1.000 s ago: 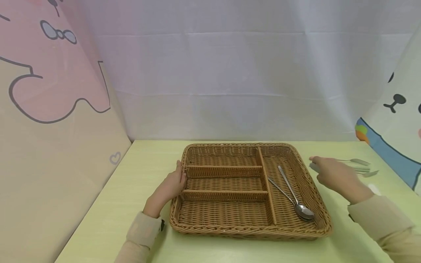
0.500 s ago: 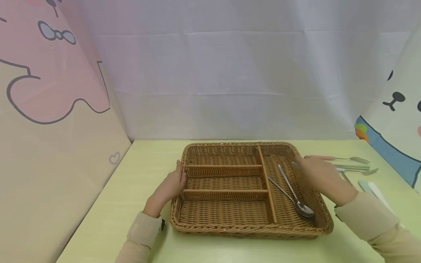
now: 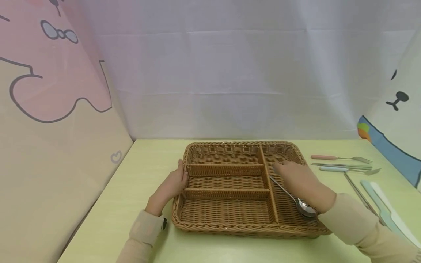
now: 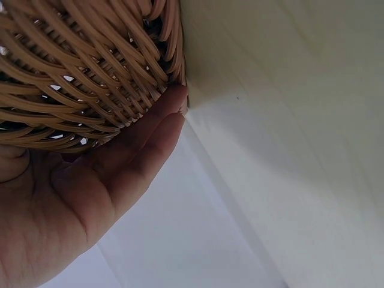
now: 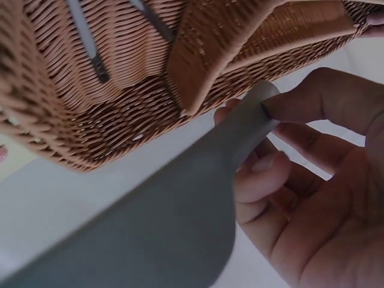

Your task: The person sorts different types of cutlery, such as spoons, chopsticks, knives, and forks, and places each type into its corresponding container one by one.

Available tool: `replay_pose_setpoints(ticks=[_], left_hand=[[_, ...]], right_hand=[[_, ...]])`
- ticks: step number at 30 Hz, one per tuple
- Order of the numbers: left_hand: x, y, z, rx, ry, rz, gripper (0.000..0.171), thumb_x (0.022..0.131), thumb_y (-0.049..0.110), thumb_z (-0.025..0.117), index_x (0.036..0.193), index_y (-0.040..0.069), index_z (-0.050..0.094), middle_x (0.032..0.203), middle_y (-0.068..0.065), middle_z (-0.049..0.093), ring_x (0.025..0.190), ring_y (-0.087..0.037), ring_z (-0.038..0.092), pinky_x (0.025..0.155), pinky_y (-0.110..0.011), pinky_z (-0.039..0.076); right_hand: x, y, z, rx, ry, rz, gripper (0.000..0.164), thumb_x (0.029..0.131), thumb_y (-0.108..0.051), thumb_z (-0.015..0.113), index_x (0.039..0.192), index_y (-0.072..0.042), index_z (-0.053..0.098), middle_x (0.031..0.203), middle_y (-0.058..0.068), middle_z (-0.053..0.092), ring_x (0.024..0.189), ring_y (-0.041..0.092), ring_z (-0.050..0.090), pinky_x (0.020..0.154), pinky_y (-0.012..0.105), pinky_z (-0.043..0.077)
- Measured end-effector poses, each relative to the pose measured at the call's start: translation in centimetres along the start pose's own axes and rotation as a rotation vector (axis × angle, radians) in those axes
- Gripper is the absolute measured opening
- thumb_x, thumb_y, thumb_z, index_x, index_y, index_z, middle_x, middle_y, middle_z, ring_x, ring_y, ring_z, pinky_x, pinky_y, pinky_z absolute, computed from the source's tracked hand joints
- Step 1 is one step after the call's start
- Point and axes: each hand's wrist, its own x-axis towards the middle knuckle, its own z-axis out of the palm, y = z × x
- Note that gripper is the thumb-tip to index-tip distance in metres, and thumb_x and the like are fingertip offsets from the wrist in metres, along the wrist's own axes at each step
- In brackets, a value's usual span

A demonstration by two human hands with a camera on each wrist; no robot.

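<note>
My left hand [image 3: 169,186] holds the left side of a brown wicker cutlery basket [image 3: 227,229]; in the left wrist view, the fingers [image 4: 141,147] lie along its outer wall and the thumb is hidden. Over the basket's right compartment, my right hand [image 3: 304,184] pinches a grey-green flat utensil [image 5: 180,210] by its narrow end, between thumb and fingers. Its broader part runs toward the lower left in the right wrist view; its exact kind is unclear. Beneath that hand lie two metal spoons [image 3: 306,210], bowls overlapping near the front, one handle partly covered.
On the table right of the basket lie a pink-handled fork [image 3: 323,157], metal chopsticks [image 3: 342,165], a pale-blue-handled fork [image 3: 333,169], more metal sticks [image 3: 360,193], and long mint [image 3: 381,208] and white [image 3: 391,206] utensils. Dividers [image 3: 227,190] split the basket's left part.
My right hand has moved left with the grey-green utensil, from the cutlery on the table, across the basket's right rim, to above the spoons. The left hand stays on the basket.
</note>
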Motion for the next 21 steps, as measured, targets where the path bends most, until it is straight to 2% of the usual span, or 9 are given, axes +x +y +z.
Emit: replay_pose_setpoints(ticks=[3,7,9,12,15,21], left_hand=[[0.1,0.0,0.0,0.000,-0.002,0.000,0.063,0.100,0.017,0.030,0.142,-0.008,-0.008,0.048,0.001,0.039,0.036,-0.009,0.031,0.037,-0.020,0.030],[0.1,0.1,0.0,-0.001,-0.006,-0.001,0.063,0.100,0.017,0.030,0.142,-0.009,-0.009,0.048,0.002,0.038,0.036,-0.009,0.029,0.036,-0.020,0.029],[0.1,0.1,0.0,-0.003,-0.009,-0.003,0.063,0.100,0.017,0.030,0.142,-0.009,-0.009,0.048,0.002,0.038,0.035,-0.008,0.029,0.036,-0.020,0.029],[0.1,0.1,0.0,-0.006,-0.012,-0.005,0.063,0.100,0.016,0.030,0.142,-0.009,-0.009,0.047,0.002,0.038,0.035,-0.009,0.028,0.036,-0.020,0.029],[0.1,0.1,0.0,-0.005,-0.010,-0.004,0.063,0.100,0.016,0.030,0.142,-0.009,-0.009,0.048,0.002,0.038,0.035,-0.008,0.028,0.036,-0.020,0.029],[0.1,0.0,0.1,-0.005,-0.010,-0.001,0.063,0.100,0.017,0.030,0.142,-0.009,-0.010,0.049,0.002,0.038,0.036,-0.008,0.028,0.037,-0.020,0.029]], right_hand=[[0.0,-1.0,0.1,-0.007,0.013,-0.042,0.033,0.081,0.009,0.057,0.113,-0.001,0.057,0.084,0.013,0.063,0.060,0.020,0.054,0.039,0.022,0.031],[0.0,-2.2,0.3,0.002,0.048,-0.089,0.027,0.080,0.008,0.061,0.104,-0.004,0.058,0.091,0.014,0.064,0.068,0.024,0.058,0.040,0.022,0.037],[0.1,-2.7,0.4,0.005,0.059,-0.106,0.026,0.078,0.009,0.063,0.100,-0.005,0.058,0.085,0.013,0.063,0.066,0.023,0.058,0.039,0.022,0.036],[0.2,-3.6,0.5,-0.004,0.043,-0.123,0.035,0.074,0.012,0.065,0.104,-0.005,0.056,0.073,0.008,0.060,0.065,0.022,0.056,0.039,0.021,0.034],[0.4,-4.4,0.7,-0.011,0.040,-0.139,0.038,0.074,0.013,0.062,0.107,-0.005,0.055,0.073,0.009,0.061,0.068,0.024,0.058,0.039,0.023,0.037],[0.5,-6.0,1.0,-0.027,0.054,-0.214,0.030,0.076,0.013,0.060,0.100,-0.005,0.055,0.073,0.008,0.063,0.065,0.021,0.052,0.041,0.024,0.039]])
